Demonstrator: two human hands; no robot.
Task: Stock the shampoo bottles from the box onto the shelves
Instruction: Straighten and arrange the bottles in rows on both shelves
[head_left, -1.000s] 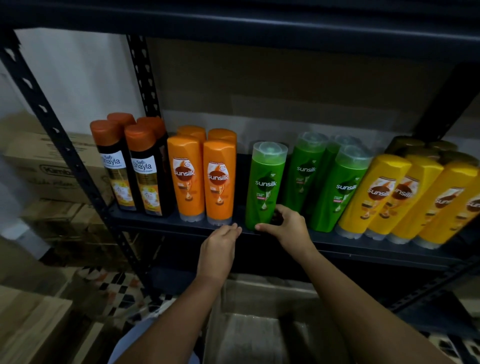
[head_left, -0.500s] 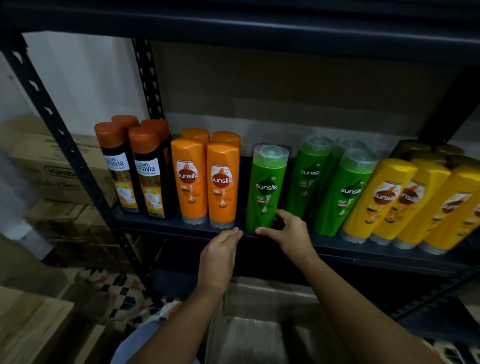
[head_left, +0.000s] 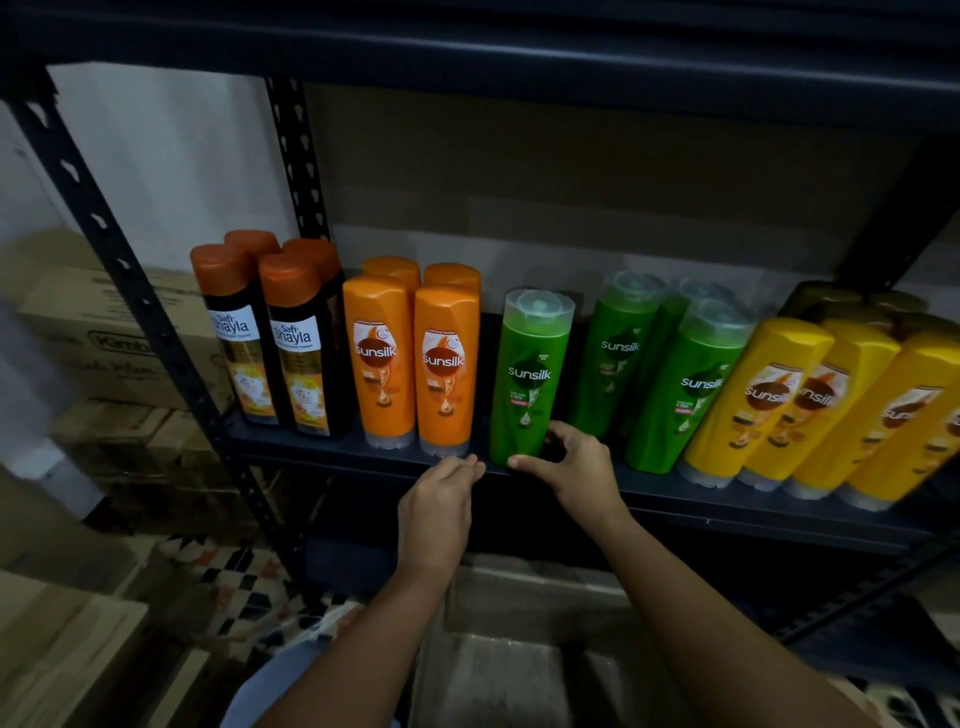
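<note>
A: Where's the bottle?

B: The green bottle (head_left: 530, 379) is standing upright at the shelf (head_left: 769, 512) front edge. My right hand (head_left: 574, 470) is pinching its base; my left hand (head_left: 439, 501) is resting loose, holding nothing.

A: Risk?

B: Nudging it sideways could topple it into the orange bottles (head_left: 415, 364).
</note>
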